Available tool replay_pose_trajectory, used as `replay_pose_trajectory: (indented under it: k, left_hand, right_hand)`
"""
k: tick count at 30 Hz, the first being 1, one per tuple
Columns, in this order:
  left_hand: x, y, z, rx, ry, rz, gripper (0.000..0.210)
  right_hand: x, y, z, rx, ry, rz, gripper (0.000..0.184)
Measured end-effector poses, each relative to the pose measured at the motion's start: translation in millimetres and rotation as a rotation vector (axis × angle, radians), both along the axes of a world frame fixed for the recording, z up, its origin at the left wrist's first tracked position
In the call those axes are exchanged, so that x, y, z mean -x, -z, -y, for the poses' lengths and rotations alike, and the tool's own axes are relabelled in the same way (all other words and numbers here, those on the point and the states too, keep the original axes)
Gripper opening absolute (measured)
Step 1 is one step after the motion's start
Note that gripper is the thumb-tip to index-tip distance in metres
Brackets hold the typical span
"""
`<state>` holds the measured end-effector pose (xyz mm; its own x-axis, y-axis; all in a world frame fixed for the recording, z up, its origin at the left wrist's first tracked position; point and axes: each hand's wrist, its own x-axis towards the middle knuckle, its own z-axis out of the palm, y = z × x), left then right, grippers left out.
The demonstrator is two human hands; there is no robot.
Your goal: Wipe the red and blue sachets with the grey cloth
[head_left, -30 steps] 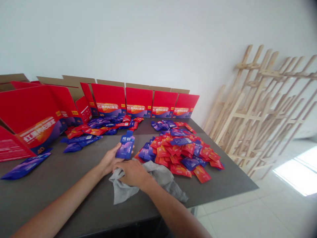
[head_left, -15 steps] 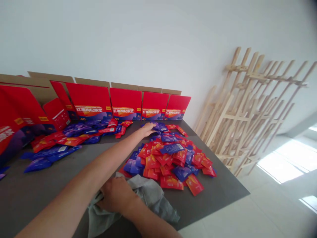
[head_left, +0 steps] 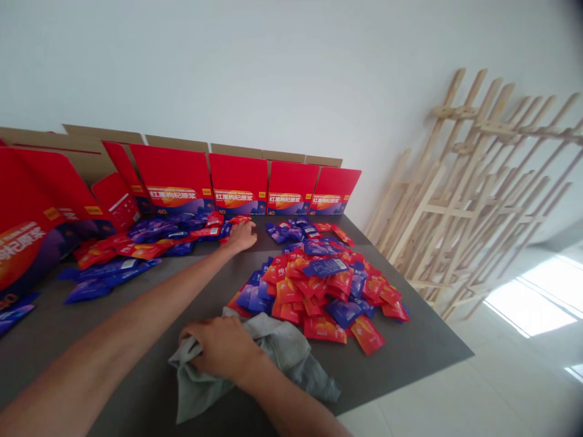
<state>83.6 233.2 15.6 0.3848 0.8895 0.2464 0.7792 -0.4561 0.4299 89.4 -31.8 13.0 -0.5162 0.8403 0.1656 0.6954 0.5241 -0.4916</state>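
My left hand (head_left: 245,235) reaches far across the dark table to the right end of the left-hand group of packets. Its fingers look loosely curved and apart, beside small red sachets (head_left: 239,219), and I see nothing held in them. Closer to me, my right hand (head_left: 223,346) grips a crumpled grey-green cloth (head_left: 285,346) that lies on the table. Beyond the cloth, a big heap of red sachets (head_left: 291,291) and blue-purple sachets (head_left: 324,267) spreads over the right side. A smaller cluster of purple sachets (head_left: 291,230) lies behind that heap.
Open red cartons (head_left: 239,176) stand in a row along the wall, with another large carton (head_left: 27,206) at the left. More blue sachets (head_left: 109,276) lie in front of them. Wooden easels (head_left: 437,209) lean beyond the right edge of the table (head_left: 410,358).
My left hand has moved left, from the purple sachets behind the heap to the red sachets of the left group. My right hand stays on the cloth. The view has shifted slightly left.
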Motion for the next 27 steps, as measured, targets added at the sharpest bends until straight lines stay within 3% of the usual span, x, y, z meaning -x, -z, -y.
replay_pose_trajectory:
  k: [4, 8, 11, 16, 21, 24, 27]
  left_hand:
    - [80.1, 1.3, -5.1, -0.018, -0.154, -0.251, 0.056]
    - [129.2, 4.3, -6.5, -0.055, -0.142, -0.410, 0.073]
    - [139.3, 6.6, -6.1, -0.122, -0.129, -0.479, 0.070]
    - [138.1, 4.6, -2.4, -0.237, -0.072, -0.533, 0.040]
    - [148.8, 1.7, 9.7, -0.320, 0.026, -0.541, 0.044]
    - [158.3, 1.6, 21.1, -0.372, 0.073, -0.450, 0.044]
    - [165.1, 1.0, 35.6, -0.338, 0.016, -0.168, 0.041]
  right_hand:
    - [-0.2, 2.4, 0.7, -0.014, 0.016, -0.047, 0.022]
    - [-0.7, 6.5, -1.2, -0.024, 0.010, -0.072, 0.022]
    - [-1.7, 8.7, -2.9, -0.015, 0.009, -0.092, 0.022]
    - [-2.8, 11.1, -4.5, -0.015, 0.015, -0.129, 0.021]
    - [-3.2, 11.4, -6.1, -0.018, 0.005, -0.126, 0.022]
    - [-3.2, 9.0, -5.6, -0.001, 0.004, -0.110, 0.023]
    - [-2.1, 6.0, -3.6, 0.017, 0.038, -0.094, 0.025]
